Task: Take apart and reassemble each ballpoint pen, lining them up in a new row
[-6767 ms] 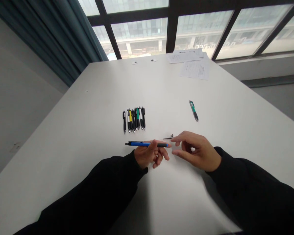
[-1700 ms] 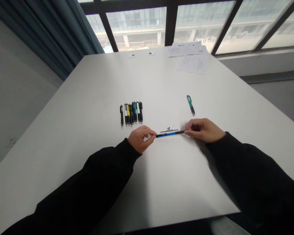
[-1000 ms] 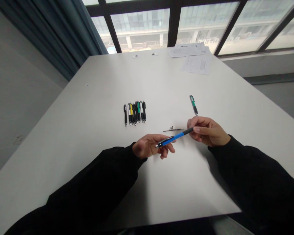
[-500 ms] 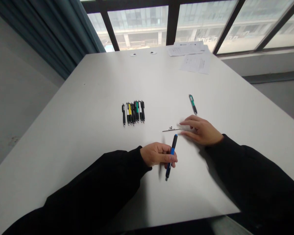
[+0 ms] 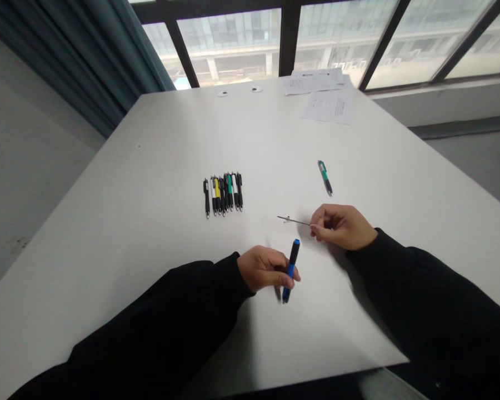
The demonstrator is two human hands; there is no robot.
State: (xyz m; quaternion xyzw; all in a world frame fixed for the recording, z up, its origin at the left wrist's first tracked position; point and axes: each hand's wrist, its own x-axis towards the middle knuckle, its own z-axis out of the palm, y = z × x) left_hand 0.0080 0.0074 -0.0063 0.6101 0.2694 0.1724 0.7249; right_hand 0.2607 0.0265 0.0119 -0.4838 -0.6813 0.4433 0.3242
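In my left hand (image 5: 266, 269) is a blue and black pen (image 5: 292, 265), gripped between thumb and fingers and tilted, its blue-tipped end up. My right hand (image 5: 342, 226) pinches one end of a thin dark pen refill (image 5: 294, 221), which points left above the table. Small shiny parts (image 5: 287, 219), too small to make out, lie on the table behind the refill. Beyond my right hand rests a green and black pen (image 5: 325, 178). To the left, several pens (image 5: 223, 194) in black, white, yellow and green lie side by side.
The white table (image 5: 158, 233) reaches back to the window. Sheets of paper (image 5: 327, 106) lie at its far right, and two small white pieces (image 5: 256, 89) near the far edge. A blue-grey curtain (image 5: 108, 55) hangs at the left.
My right hand has closed on the refill and lifted its held end off the table. The blue pen in my left hand has tipped and lowered slightly.
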